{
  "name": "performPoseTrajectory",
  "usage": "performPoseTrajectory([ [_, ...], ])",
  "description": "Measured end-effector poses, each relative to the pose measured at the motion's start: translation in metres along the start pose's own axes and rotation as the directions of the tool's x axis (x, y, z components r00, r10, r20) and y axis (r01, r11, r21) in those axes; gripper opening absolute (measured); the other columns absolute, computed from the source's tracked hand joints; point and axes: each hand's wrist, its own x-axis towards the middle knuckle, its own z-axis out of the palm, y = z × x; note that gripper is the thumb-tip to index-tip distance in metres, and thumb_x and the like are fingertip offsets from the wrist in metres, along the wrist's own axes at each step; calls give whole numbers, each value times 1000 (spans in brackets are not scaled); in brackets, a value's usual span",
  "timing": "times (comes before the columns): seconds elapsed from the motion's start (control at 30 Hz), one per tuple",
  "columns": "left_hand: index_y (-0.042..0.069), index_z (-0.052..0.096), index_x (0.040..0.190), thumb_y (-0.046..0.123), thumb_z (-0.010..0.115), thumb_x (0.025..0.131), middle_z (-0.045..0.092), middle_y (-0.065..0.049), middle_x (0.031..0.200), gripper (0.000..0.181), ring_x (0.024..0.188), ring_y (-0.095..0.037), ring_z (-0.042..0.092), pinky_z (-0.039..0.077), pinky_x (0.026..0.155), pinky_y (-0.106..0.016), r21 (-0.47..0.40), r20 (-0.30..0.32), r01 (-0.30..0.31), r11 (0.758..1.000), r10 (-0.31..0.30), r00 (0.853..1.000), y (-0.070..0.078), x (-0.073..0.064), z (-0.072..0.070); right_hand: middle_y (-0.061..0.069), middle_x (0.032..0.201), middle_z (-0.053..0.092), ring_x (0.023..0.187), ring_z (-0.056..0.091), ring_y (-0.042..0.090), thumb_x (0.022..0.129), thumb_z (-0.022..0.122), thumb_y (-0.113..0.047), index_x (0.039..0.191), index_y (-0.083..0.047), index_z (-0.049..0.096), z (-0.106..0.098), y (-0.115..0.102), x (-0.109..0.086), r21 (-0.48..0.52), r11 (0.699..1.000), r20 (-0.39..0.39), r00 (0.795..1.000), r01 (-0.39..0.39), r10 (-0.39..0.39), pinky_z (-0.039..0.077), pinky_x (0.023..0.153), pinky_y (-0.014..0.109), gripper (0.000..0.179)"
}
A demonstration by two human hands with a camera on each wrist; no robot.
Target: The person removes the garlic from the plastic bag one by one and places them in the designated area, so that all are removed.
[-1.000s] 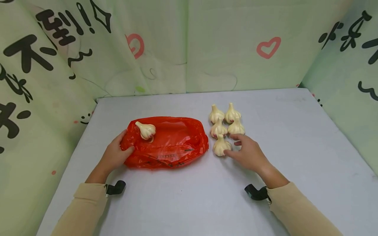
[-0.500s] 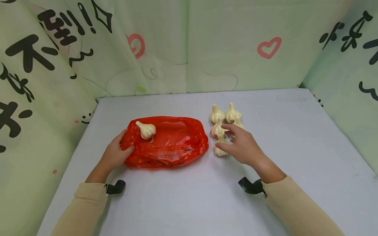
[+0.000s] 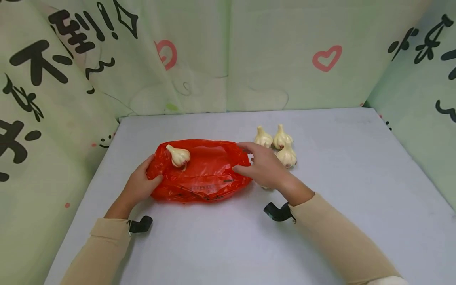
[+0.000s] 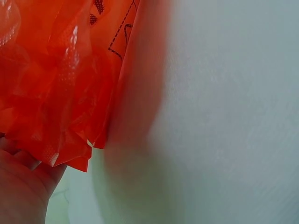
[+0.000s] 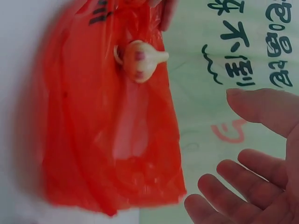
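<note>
A red plastic bag [image 3: 211,158] lies on the white table, with one garlic bulb [image 3: 179,156] on its left part. My left hand [image 3: 139,187] holds the bag's left end, thumb on top and the other fingers mostly hidden by the plastic. At the bag's right end hovers my right hand [image 3: 266,166]; its spread fingers [image 5: 254,109] hold nothing in the right wrist view. Whether they touch the bag I cannot tell. More garlic bulbs [image 3: 286,155] stand just beyond and beside the right hand, some of them hidden behind it.
The white table [image 3: 213,245] reaches back to a pale green curtain [image 3: 270,55] with dark writing and a pink heart. Black wrist cameras [image 3: 278,211] stick out from both sleeves.
My right hand has moved left from the garlic bulbs to the bag's right end. The left hand keeps its hold on the bag, and the bag has hardly shifted.
</note>
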Motion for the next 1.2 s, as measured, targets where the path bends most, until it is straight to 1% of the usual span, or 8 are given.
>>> performPoseTrajectory([
  [0.1,4,12,160,16,58,96,25,-27,159,80,138,-48,33,45,99,-60,0,-4,-6,1000,6,1000,-1,0,0,14,139,57,124,54,34,90,73,-27,145,-5,50,10,-7,10,44,999,39,999,-7,5,52,97,47,64],
  [0.2,4,12,160,16,58,96,25,-26,159,80,138,-48,33,45,99,-60,2,-6,-7,1000,7,1000,-1,0,0,12,139,57,126,52,32,90,73,-28,145,-6,50,21,-13,20,54,998,66,998,-8,4,48,101,46,63],
  [0.4,3,12,160,16,57,96,24,-26,159,79,139,-48,32,44,99,-60,9,-5,-11,1000,11,1000,-2,0,0,11,142,55,127,51,30,91,72,-29,145,-7,50,42,-19,43,15,1000,120,992,24,-26,47,103,45,63],
  [0.57,3,13,160,16,57,96,24,-26,159,79,139,-48,32,44,100,-60,5,-7,-6,1000,6,1000,-2,0,0,9,144,53,129,50,26,91,72,-28,147,-8,49,51,-26,57,-8,1000,161,987,30,-28,47,104,44,63],
  [0.7,4,13,160,16,58,95,24,-26,159,80,139,-48,32,44,100,-60,0,-4,6,1000,-6,1000,-2,0,1,8,145,52,129,50,24,92,71,-28,148,-9,48,59,-31,67,-22,998,191,980,57,-51,45,106,42,63],
  [0.83,4,13,160,15,58,95,25,-26,159,80,139,-48,32,45,99,-60,-3,-8,0,1000,0,1000,-4,-1,1,6,147,51,129,50,23,93,71,-28,148,-9,47,68,-37,77,-37,996,204,976,79,-70,45,106,40,63],
  [1.07,3,15,160,15,59,95,26,-26,159,80,138,-47,33,44,100,-60,5,-17,-23,1000,23,1000,-8,0,3,5,148,51,134,45,23,92,72,-30,149,-11,47,81,-44,90,-82,994,233,971,67,-46,41,109,46,65],
  [1.2,2,15,160,15,59,94,26,-26,159,79,139,-47,33,44,100,-60,10,-21,-28,1000,28,999,-10,0,3,5,147,51,134,45,22,92,72,-30,149,-10,47,86,-46,96,-89,994,254,967,55,-31,42,109,42,65],
])
